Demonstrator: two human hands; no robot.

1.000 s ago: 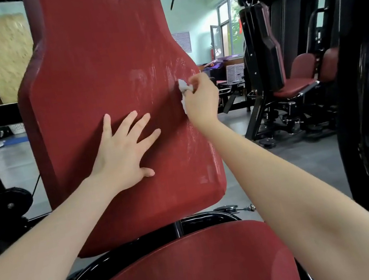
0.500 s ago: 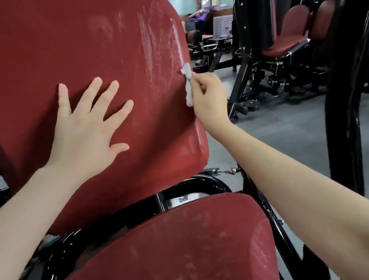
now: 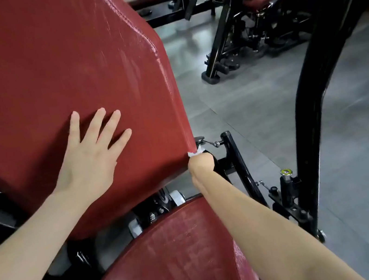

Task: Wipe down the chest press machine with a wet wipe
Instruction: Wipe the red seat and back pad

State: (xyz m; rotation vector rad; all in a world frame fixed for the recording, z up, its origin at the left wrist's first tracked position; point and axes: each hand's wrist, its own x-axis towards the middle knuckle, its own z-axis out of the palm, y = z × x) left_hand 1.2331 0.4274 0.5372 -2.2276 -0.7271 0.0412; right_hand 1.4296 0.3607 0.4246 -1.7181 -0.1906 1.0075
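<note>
Most of the back pad [image 3: 68,61] looks damp-streaked — the right hand [image 3: 201,165], fisted around the wet wipe [image 3: 193,153], is at its lower right edge. Left hand [image 3: 91,155] lies open, flat on the pad. Seat pad [image 3: 174,259] and frame likely remain.

The red back pad [image 3: 49,64] looks like stitched vinyl, glossy with wet streaks near its 3 o'clock edge, the seat pad [image 3: 174,259] is duller and scuffed, the frame [image 3: 304,105] is shiny black painted metal, and the floor [image 3: 256,93] is matt grey.
</note>
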